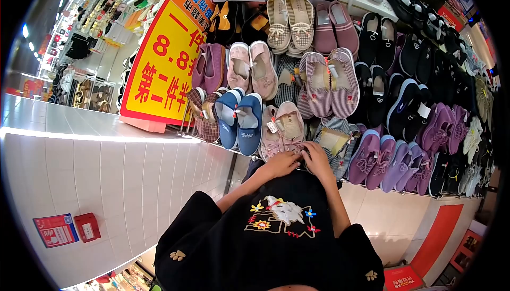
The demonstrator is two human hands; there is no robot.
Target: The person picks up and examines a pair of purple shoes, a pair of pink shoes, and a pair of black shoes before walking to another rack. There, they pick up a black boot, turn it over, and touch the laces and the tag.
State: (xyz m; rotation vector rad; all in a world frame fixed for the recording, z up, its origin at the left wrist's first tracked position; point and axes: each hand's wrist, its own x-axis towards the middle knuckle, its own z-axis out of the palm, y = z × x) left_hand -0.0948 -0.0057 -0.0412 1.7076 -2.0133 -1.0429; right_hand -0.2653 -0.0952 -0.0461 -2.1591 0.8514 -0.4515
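A pair of pink shoes [289, 123] with bows and a white tag lies at the front edge of the shoe display. Both my hands are at the toe end of this pair. My left hand [283, 164] rests against the toes from the left, its fingers bent and close together. From the right, my right hand [316, 159] touches the bow of the right shoe with its fingertips; what lies between them is too small to tell. Blue slip-ons [239, 123] sit to the left, and a grey checked pair [336, 145] is beside my right hand.
A yellow and red sign [162, 60] stands at the display's left. Further rows hold checked shoes [319, 86], purple shoes [365, 155] and black shoes [377, 36]. A red box [404, 279] is on the floor at the lower right.
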